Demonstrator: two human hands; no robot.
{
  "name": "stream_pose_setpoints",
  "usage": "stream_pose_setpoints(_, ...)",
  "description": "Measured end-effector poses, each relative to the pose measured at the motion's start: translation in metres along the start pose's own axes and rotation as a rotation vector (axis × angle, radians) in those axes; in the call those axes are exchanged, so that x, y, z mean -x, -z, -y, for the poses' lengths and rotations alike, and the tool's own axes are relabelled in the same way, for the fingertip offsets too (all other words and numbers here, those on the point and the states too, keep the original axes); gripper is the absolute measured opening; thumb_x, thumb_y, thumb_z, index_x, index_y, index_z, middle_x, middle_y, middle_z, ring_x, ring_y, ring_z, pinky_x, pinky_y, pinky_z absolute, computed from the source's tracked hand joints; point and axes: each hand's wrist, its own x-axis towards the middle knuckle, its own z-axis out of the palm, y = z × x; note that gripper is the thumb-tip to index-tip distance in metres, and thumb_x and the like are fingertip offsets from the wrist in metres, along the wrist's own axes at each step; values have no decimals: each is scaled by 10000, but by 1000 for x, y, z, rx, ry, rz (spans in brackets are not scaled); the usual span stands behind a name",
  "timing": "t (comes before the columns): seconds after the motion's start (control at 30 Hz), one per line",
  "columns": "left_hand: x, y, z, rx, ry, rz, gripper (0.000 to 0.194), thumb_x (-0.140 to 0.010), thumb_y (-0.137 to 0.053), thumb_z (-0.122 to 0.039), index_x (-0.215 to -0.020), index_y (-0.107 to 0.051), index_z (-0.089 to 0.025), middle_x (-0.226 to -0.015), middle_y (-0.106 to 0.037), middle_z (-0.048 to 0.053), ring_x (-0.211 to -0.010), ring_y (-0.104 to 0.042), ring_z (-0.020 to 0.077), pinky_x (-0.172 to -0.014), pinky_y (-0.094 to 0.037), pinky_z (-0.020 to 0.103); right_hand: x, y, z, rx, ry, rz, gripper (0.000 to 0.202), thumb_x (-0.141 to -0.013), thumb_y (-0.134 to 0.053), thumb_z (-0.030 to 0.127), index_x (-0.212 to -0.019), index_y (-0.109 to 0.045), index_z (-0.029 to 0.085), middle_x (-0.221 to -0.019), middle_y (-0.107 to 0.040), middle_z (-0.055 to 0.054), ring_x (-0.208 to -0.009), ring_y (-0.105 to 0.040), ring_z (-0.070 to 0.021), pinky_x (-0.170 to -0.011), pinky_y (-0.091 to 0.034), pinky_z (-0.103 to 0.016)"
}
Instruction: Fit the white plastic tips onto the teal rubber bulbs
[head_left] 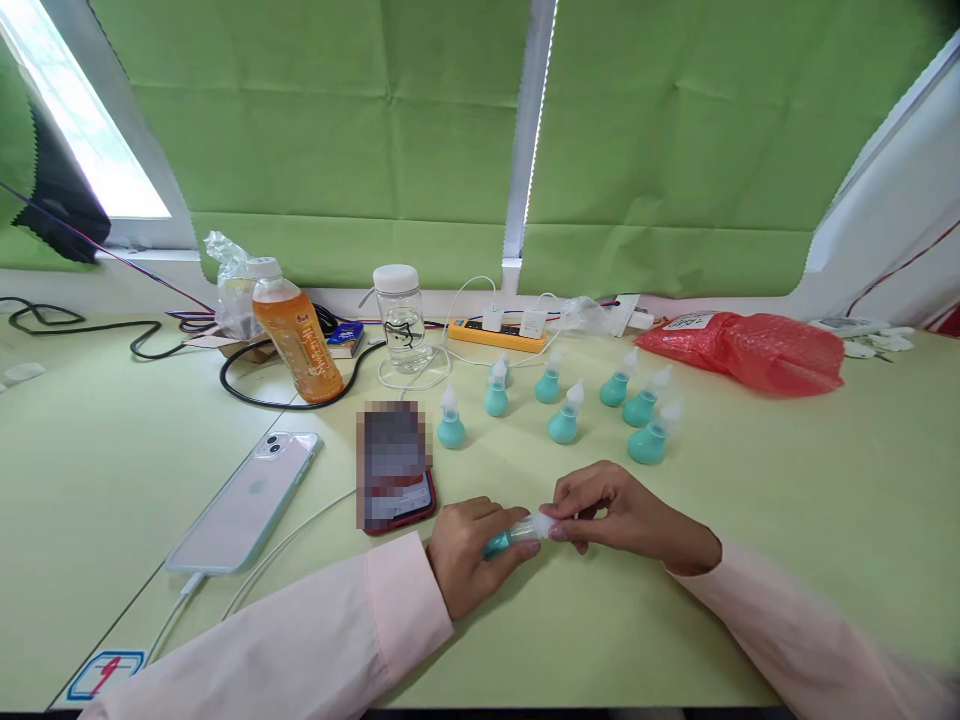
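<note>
Near the table's front edge, my left hand (480, 555) is closed around the teal bulb of a nasal aspirator (523, 530), which lies sideways with its clear neck to the right. My right hand (611, 515) pinches the whitish tip at that end between thumb and fingers. Most of the bulb is hidden in my left palm. Beyond my hands stand several more teal aspirators with pale pointed tips, among them a left one (451, 430), a middle one (563, 424) and a right one (649, 442), which leans to the right.
A red-cased phone (420, 500) and a pale phone (244, 505) with a charging cable lie left. Behind them are an orange drink bottle (300, 345), tilted, and a clear water bottle (403, 325). A yellow power strip (487, 337) and red plastic bag (750, 350) lie at the back.
</note>
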Motion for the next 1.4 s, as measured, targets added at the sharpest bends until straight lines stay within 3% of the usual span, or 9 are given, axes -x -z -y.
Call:
stream_pose_setpoints(0.4,1,1,0,-106,-138,-53,272,-822,-397,-324,-890,-577,-132,-555,-526,29,-515,-467,122,-478,-322,233,-5,-9,-11,-142,1,-5,132,-664,-625,266,-739,-676,171,-620,-544,11,-447,-537,-63,-395,-438,-170)
stream_pose_setpoints(0.6,-1,2,1,43,-132,-114,254,-795,-458,-319,-922,-574,-131,-613,-567,40,-569,-503,132,-518,-364,234,-6,-28,-9,-385,-13,-254,216,-525,-717,307,-650,-663,139,-557,-546,11,-390,-509,-72,-355,-445,-190)
stream_pose_setpoints(0.77,-2,0,-3,181,-2,-161,303,-761,-511,-349,-984,-569,-154,-673,-600,39,-638,-520,148,-591,-402,254,-10,-29,2,-329,31,-366,133,-607,-671,284,-641,-666,156,-462,-524,24,-350,-466,-66,-318,-422,-188)
stream_pose_setpoints(0.87,0,0,-8,236,54,-107,363,-793,-461,-306,-1125,-481,-162,-807,-619,56,-717,-548,165,-648,-428,277,-13,-21,16,-206,53,-408,153,-626,-652,307,-593,-653,157,-435,-518,23,-320,-435,-57,-291,-377,-180)
stream_pose_setpoints(0.97,1,6,-14,255,66,-84,460,-816,-416,-250,-1261,-304,-206,-1130,-526,74,-995,-494,193,-840,-394,336,-20,-10,32,-104,52,-429,165,-617,-655,323,-571,-645,164,-418,-501,28,-317,-416,-51,-290,-344,-179)
stream_pose_setpoints(1.07,0,20,-20,246,89,-101,546,-823,-396,-217,-1310,-152,-247,-1308,-343,64,-1175,-335,195,-959,-289,393,-30,6,50,-51,47,-501,180,-598,-662,341,-542,-626,173,-409,-489,30,-329,-410,-55,-299,-334,-185)
stream_pose_setpoints(1.17,-1,43,-31,204,99,-150,593,-798,-444,-218,-1310,-146,-251,-1343,-275,73,-1212,-269,226,-965,-266,427,-39,26,59,21,55,-621,201,-608,-648,357,-540,-610,173,-413,-488,29,-339,-401,-57,-323,-337,-196)
stream_pose_setpoints(1.27,-15,74,-44,146,65,-215,468,-786,-463,-214,-1235,-336,-244,-1249,-419,57,-1144,-368,214,-920,-329,364,-48,42,54,190,43,-653,221,-647,-607,373,-582,-619,161,-424,-493,23,-366,-411,-68,-358,-338,-208)
stream_pose_setpoints(1.4,-74,119,-44,-8,-28,-253,226,-776,-452,-245,-911,-611,-158,-848,-620,49,-814,-559,179,-740,-414,289,-61,50,30,570,23,-447,266,-723,-514,346,-596,-631,144,-491,-550,-2,-447,-456,-96,-439,-336,-229)
